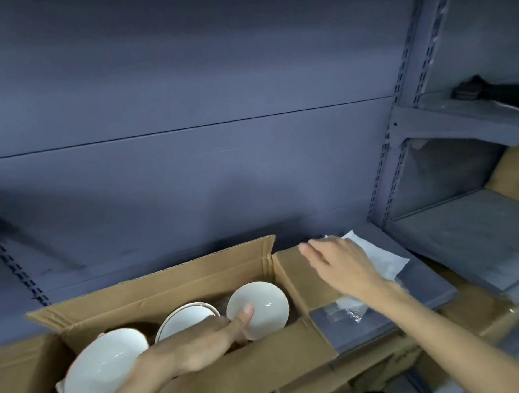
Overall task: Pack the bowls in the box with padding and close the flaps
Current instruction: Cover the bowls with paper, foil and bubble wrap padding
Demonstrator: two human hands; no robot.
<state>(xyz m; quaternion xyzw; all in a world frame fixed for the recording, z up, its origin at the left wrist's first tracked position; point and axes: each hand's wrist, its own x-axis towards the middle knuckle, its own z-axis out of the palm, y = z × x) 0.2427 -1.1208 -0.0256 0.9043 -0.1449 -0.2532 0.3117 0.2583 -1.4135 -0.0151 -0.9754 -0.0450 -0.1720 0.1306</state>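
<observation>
An open cardboard box (172,282) sits on a grey shelf with its flaps spread. Three white bowls stand on edge inside: a large one (101,364) at the left, a gold-rimmed one (183,316) in the middle, a smaller one (264,300) at the right. My left hand (201,343) reaches into the box and holds the small bowl, thumb on its inner face. My right hand (339,264) hovers with relaxed fingers over the box's right flap (291,274), beside white padding sheets (379,255) on the shelf.
Crumpled clear plastic (350,309) lies on the grey shelf board (427,289) under my right forearm. More cardboard boxes (518,178) stand at the right. A metal rack upright (400,119) rises at the right, with a dark object (475,89) on an upper shelf.
</observation>
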